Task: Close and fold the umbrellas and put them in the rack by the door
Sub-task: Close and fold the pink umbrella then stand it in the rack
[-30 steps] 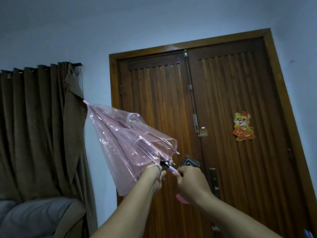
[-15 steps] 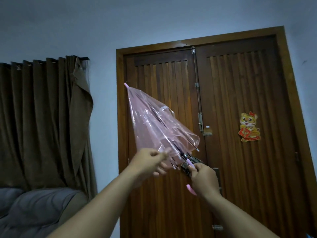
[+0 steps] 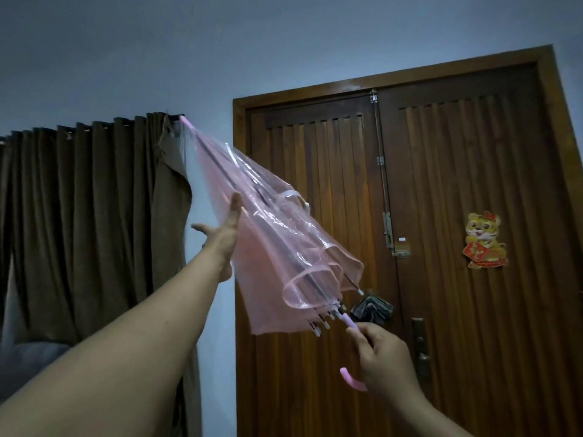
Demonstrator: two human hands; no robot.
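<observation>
- The right hand (image 3: 383,357) is curled round the pink handle of the clear pink umbrella (image 3: 277,247), gripping it just above the hook, which curls out below the fingers.
- The umbrella is closed but still loose, its plastic canopy hanging in slack folds; it slants up and away from the right hand, with the pink tip highest and farthest off.
- The left hand (image 3: 225,234) is stretched out with straight fingers, flat against the near side of the canopy, roughly midway between the right hand and the tip. It holds nothing.
- The white-capped rib ends (image 3: 328,316) bunch together just above the right hand's fingers.
- Beyond the right hand stands a brown wooden double door (image 3: 441,216), with a dark handle plate (image 3: 419,348) just past the knuckles.
- A small dark folded object (image 3: 372,310) hangs on the door close above the right hand; what it is cannot be told.
- A tiger sticker (image 3: 484,239) sits on the door panel, well off to the right of both hands.
- Brown curtains (image 3: 94,216) hang beyond and to the left of the left hand.
</observation>
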